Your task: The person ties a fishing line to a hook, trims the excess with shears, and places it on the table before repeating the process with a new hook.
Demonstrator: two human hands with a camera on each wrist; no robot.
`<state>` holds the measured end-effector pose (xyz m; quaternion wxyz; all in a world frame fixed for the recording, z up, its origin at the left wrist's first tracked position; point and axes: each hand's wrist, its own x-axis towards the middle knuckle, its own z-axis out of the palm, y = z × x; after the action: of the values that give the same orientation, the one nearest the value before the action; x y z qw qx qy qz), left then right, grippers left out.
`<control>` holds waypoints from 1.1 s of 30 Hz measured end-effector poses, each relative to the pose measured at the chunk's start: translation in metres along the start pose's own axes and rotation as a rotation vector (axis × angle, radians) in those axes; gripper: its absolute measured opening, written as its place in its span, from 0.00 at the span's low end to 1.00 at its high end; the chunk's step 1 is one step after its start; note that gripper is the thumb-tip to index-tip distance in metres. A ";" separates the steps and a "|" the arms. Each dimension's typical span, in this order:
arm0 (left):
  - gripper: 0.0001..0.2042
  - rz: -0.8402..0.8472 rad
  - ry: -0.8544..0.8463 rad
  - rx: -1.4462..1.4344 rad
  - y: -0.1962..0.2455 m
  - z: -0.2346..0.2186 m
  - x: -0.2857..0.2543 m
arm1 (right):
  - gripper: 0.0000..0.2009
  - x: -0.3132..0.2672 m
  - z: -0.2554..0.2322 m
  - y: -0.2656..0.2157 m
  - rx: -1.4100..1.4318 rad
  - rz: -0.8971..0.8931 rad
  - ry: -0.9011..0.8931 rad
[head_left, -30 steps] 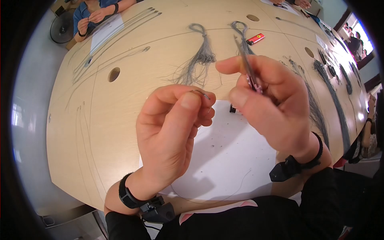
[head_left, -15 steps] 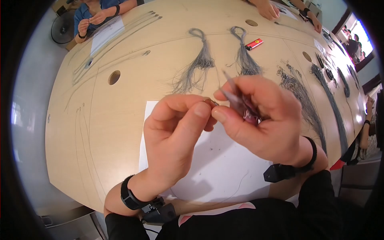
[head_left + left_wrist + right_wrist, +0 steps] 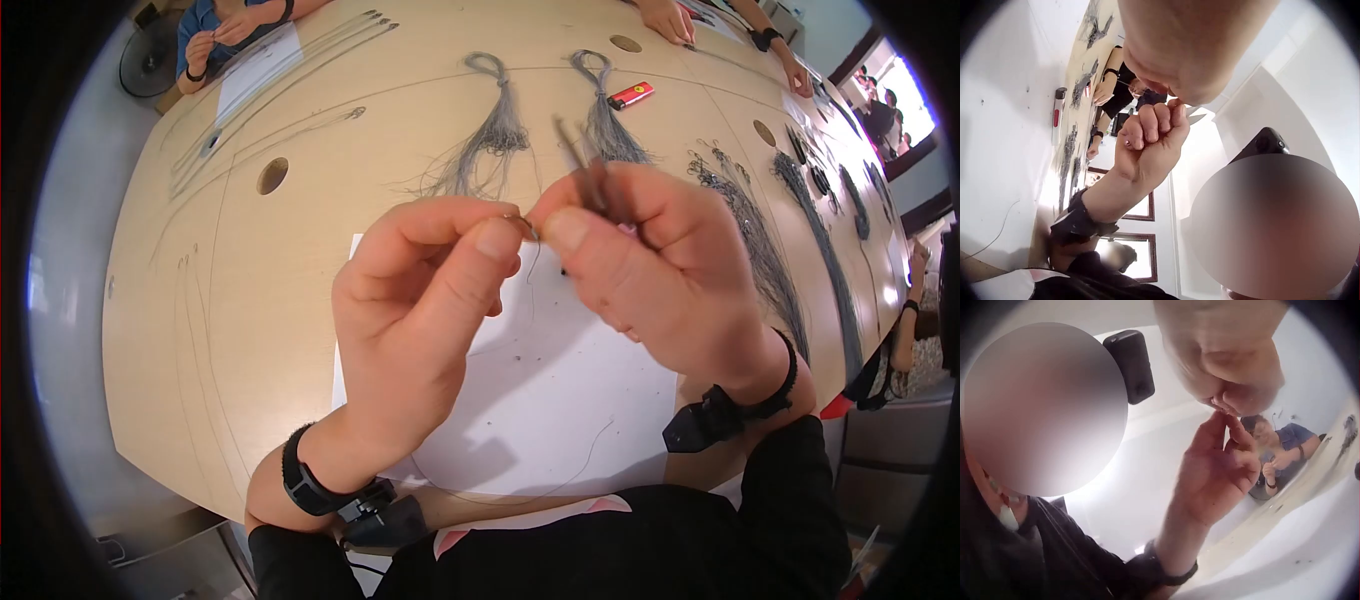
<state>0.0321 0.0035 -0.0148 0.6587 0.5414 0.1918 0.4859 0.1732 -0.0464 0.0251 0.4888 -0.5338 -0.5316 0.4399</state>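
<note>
Fingertips now meet where a gap stood one second ago: the right hand (image 3: 665,275) has come in against the left hand (image 3: 415,300). At left, thumb and forefinger pinch a small metal hook (image 3: 514,217) above the white paper (image 3: 570,385); mostly hidden, it looks light, stiff and probably sharp, best held by its shank. Thin line (image 3: 536,260) hangs between, likely limp and slippery. Rightmost, the other hand grips blurred scissors (image 3: 590,182); whether its fingertips also pinch the line, I cannot tell.

A sheet (image 3: 570,410) lies on the table (image 3: 280,330) below the left hand (image 3: 415,300) and right hand (image 3: 675,275), two strand bundles (image 3: 497,128) beyond.
</note>
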 end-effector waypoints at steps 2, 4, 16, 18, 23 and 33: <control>0.06 -0.075 0.088 -0.065 0.006 0.003 0.001 | 0.05 -0.001 0.000 0.000 -0.046 -0.101 0.135; 0.06 -0.084 0.106 -0.064 0.008 0.003 0.001 | 0.05 -0.002 0.000 0.007 -0.139 -0.225 0.160; 0.05 -0.067 0.003 -0.110 0.006 0.003 -0.003 | 0.07 0.004 0.007 0.018 -0.552 -0.724 0.322; 0.05 -0.065 -0.002 -0.108 0.004 0.003 -0.003 | 0.06 0.003 0.009 0.019 -0.524 -0.690 0.315; 0.05 0.031 -0.022 -0.053 -0.003 0.000 -0.001 | 0.04 0.003 0.002 0.017 -0.429 -0.487 0.159; 0.04 -0.032 0.010 -0.068 0.004 -0.002 0.000 | 0.08 0.001 -0.003 0.000 -0.088 -0.053 0.031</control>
<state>0.0290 0.0042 -0.0114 0.6837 0.5131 0.1871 0.4841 0.1758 -0.0453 0.0258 0.4846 -0.5471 -0.5569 0.3945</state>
